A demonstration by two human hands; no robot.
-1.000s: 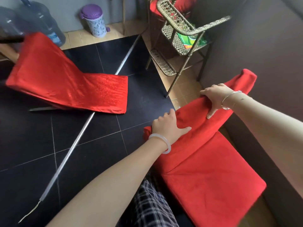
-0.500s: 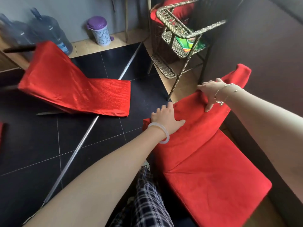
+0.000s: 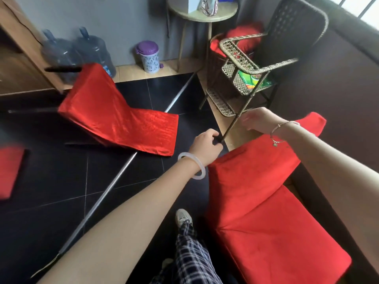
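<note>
Low down, the left grip (image 3: 206, 147) is curled around the dark foot of the front leg (image 3: 231, 126) of the wicker chair (image 3: 246, 64). Fingers lie over the top and the thumb underneath, so it has hold of that leg just above the floor (image 3: 51, 191). A white bangle (image 3: 192, 167) sits on its wrist.

The right grip (image 3: 259, 119) hangs higher up the same leg, right beside it. It is blurred, with fingers loosely bent and nothing in them; whether the fingertips touch the leg I cannot tell. A thin bracelet (image 3: 281, 130) circles that wrist.

Below both arms lies the red cushion (image 3: 256, 181), folded in two. Its lower pad is flat on the floor, and its upper pad rises toward the dark wall (image 3: 338, 89) on the right. The right forearm crosses above the upper pad, and the left wrist is just beside the cushion's near corner. Neither grip touches it.

Across the black tiles sits a second red floor seat (image 3: 114, 113), with a long metal rod (image 3: 114, 181) lying on the floor and passing under its edge. Behind it stand two water bottles (image 3: 92, 48) and a purple-lidded bin (image 3: 148, 56), and a round side table (image 3: 203, 14) stands by the chair. A green packet (image 3: 254, 79) rests on the chair's lower shelf. A white shoe (image 3: 183, 218) and checked trousers (image 3: 192, 253) show at the bottom.
</note>
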